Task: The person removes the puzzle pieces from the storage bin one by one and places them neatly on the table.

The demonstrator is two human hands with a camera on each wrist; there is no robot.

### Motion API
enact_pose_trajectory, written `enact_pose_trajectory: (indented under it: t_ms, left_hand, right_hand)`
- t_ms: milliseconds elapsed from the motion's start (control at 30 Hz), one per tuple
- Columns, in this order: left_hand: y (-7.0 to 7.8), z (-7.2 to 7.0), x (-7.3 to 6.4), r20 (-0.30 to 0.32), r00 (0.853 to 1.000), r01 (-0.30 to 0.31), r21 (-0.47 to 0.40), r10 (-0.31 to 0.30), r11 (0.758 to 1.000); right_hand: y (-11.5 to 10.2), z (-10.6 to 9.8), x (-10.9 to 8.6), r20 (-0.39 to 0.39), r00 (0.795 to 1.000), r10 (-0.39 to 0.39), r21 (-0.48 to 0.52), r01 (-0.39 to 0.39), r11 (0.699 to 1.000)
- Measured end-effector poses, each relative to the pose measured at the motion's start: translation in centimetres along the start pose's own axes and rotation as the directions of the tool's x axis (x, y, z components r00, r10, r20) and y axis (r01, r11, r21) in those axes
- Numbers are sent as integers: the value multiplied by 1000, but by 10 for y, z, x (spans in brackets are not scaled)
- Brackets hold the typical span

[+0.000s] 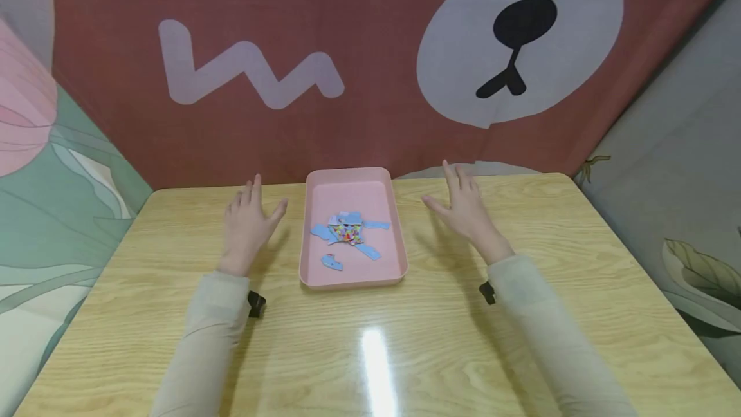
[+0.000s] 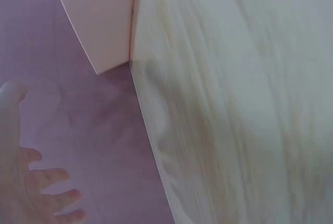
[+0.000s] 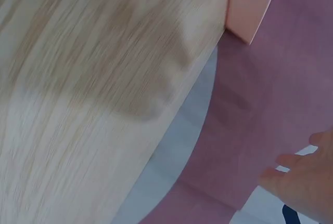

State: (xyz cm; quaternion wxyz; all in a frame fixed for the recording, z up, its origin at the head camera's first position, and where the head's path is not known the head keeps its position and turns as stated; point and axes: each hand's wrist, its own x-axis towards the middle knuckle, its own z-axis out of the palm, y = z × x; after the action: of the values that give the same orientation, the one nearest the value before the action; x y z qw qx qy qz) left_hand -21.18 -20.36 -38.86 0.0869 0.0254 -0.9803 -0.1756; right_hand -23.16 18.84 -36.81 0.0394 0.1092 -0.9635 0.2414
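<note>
A pink tray [image 1: 353,275] stands at the far edge of the table, holding a small pile of light blue paper-like pieces [image 1: 368,251] and a piece with a multicoloured pattern [image 1: 347,232]. One blue piece [image 1: 332,262] lies apart near the tray's front left. To the left of the tray my left hand [image 1: 249,227] is raised above the table, its fingers spread and nothing in them. My right hand [image 1: 466,211] hovers on the tray's other side, also spread and holding nothing. Both wrist views show the tray's outer wall [image 2: 99,16] apart from the hands.
The wood-grain table [image 1: 324,352] reflects a bright light streak near its front. Behind it hangs a reddish-brown cloth [image 1: 376,82] with a cartoon snout print. Patterned fabric [image 1: 683,147] flanks the right side. A small black device [image 1: 256,304] sits at the left wrist.
</note>
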Motion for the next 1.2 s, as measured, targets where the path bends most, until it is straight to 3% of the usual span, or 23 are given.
enact_pose_trajectory:
  t_ms: [167, 433, 700, 867, 1100, 1200]
  left_hand:
    - [7, 2, -1, 26, 999, 24, -210, -19, 977]
    - [14, 4, -1, 185, 983, 103, -468, -17, 878]
    - [17, 11, -2, 275, 961, 176, -631, 6, 756]
    - [23, 14, -2, 338, 941, 236, -669, 5, 704]
    - [25, 18, -3, 391, 920, 276, -652, 1, 706]
    - [24, 19, -3, 405, 914, 285, -647, 2, 708]
  right_hand:
    - [-14, 8, 0, 38, 999, 0, 210, -8, 978]
    - [-39, 23, 0, 137, 990, -36, 426, -26, 904]
    - [-61, 39, 0, 208, 976, -58, 501, -55, 864]
    - [-68, 49, 2, 235, 969, -76, 516, -58, 855]
    - [-77, 61, 4, 254, 961, -109, 494, -32, 869]
    - [-81, 66, 6, 264, 957, -118, 508, -34, 861]
